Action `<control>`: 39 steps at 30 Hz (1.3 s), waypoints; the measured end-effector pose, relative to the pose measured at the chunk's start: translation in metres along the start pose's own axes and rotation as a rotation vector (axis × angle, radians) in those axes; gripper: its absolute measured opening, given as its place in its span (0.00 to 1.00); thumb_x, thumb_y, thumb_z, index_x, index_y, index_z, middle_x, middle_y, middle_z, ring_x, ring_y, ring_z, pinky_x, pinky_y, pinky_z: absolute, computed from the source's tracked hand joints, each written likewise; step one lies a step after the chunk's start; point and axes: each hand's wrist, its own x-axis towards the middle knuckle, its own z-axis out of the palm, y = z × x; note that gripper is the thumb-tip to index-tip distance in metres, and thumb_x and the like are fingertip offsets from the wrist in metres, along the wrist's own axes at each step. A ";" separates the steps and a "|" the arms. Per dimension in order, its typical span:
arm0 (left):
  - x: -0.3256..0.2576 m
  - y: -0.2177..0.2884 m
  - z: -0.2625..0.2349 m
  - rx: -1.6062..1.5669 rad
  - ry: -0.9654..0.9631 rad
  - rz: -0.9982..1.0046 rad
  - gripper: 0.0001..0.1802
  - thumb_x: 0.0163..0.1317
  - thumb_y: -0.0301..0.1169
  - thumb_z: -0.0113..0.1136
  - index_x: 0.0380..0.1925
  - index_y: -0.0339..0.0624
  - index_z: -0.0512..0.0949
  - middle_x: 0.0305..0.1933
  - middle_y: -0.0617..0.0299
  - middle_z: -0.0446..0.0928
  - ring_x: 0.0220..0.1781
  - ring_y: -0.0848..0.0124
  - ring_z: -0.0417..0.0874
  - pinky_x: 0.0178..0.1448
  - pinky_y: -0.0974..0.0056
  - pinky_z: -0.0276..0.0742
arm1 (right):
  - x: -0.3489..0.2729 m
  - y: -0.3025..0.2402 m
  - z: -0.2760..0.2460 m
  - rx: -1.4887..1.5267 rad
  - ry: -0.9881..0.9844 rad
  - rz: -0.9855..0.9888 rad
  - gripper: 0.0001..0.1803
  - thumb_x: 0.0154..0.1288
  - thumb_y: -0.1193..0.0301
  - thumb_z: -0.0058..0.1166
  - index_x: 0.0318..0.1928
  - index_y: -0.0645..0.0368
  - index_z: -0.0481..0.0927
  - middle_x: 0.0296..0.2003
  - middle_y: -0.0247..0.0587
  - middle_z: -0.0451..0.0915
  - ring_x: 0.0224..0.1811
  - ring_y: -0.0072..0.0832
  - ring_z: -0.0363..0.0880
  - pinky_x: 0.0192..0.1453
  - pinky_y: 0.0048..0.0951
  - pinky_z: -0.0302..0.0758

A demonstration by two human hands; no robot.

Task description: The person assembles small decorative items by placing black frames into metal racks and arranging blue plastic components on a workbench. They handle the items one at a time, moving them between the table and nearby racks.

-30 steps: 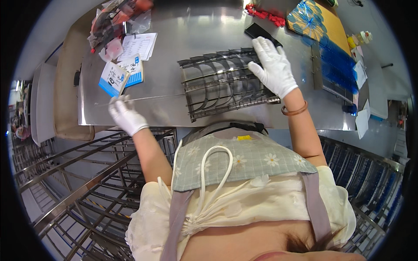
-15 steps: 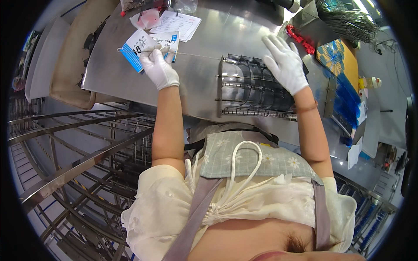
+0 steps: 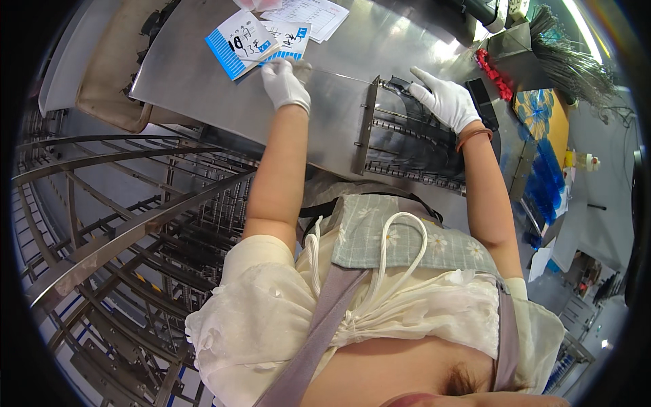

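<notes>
A thin metal rod (image 3: 339, 74) runs from my white-gloved left hand (image 3: 286, 85) to the left end of a metal rack (image 3: 368, 125). My left fingers are closed around the rod, just in front of two blue-and-white booklets (image 3: 241, 42). Dark, glossy curved pieces (image 3: 407, 112) lie across the rack between its slotted bars. My right hand (image 3: 444, 98), also gloved in white, is over the rack's far right part with thumb and forefinger apart. Whether its other fingers touch the dark pieces is hidden.
Paper sheets (image 3: 308, 15) lie behind the booklets on the steel table (image 3: 203, 88). Far right stand a box of thin wires (image 3: 566, 57), a red strip of pieces (image 3: 494, 73) and blue bristly strips (image 3: 544, 180). A tan bin (image 3: 108, 88) and metal frames (image 3: 122, 230) fill the left side.
The view has shifted. The rack is now turned slightly, its left end nearer upright-slanted. My right hand has come from flat and spread to more bent; my left still grips the rod.
</notes>
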 end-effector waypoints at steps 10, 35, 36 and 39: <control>-0.046 -0.074 0.026 0.102 -0.172 -0.259 0.09 0.71 0.15 0.56 0.45 0.38 0.68 0.48 0.52 0.78 0.51 0.57 0.85 0.61 0.49 0.88 | 0.001 0.002 0.005 0.013 0.049 -0.040 0.47 0.70 0.27 0.35 0.70 0.49 0.76 0.42 0.57 0.88 0.50 0.55 0.86 0.57 0.49 0.80; -0.023 -0.093 0.037 1.538 -0.609 0.523 0.25 0.77 0.49 0.47 0.49 0.41 0.84 0.52 0.41 0.84 0.55 0.40 0.83 0.59 0.46 0.78 | -0.079 0.111 -0.023 0.224 -0.163 0.350 0.51 0.61 0.24 0.43 0.72 0.47 0.74 0.63 0.54 0.81 0.66 0.48 0.79 0.71 0.43 0.72; -0.029 -0.091 0.037 1.480 -0.587 0.531 0.24 0.77 0.48 0.47 0.49 0.40 0.84 0.51 0.40 0.84 0.54 0.39 0.83 0.58 0.46 0.79 | -0.082 0.109 -0.024 0.259 -0.126 0.323 0.50 0.62 0.24 0.41 0.71 0.47 0.75 0.63 0.53 0.81 0.66 0.48 0.79 0.71 0.43 0.72; -0.041 -0.073 0.039 1.261 -0.834 0.623 0.21 0.76 0.45 0.51 0.48 0.38 0.83 0.48 0.39 0.85 0.53 0.39 0.84 0.58 0.48 0.79 | -0.086 0.110 -0.023 0.252 -0.104 0.307 0.49 0.66 0.24 0.37 0.68 0.47 0.78 0.61 0.52 0.82 0.64 0.48 0.80 0.68 0.44 0.74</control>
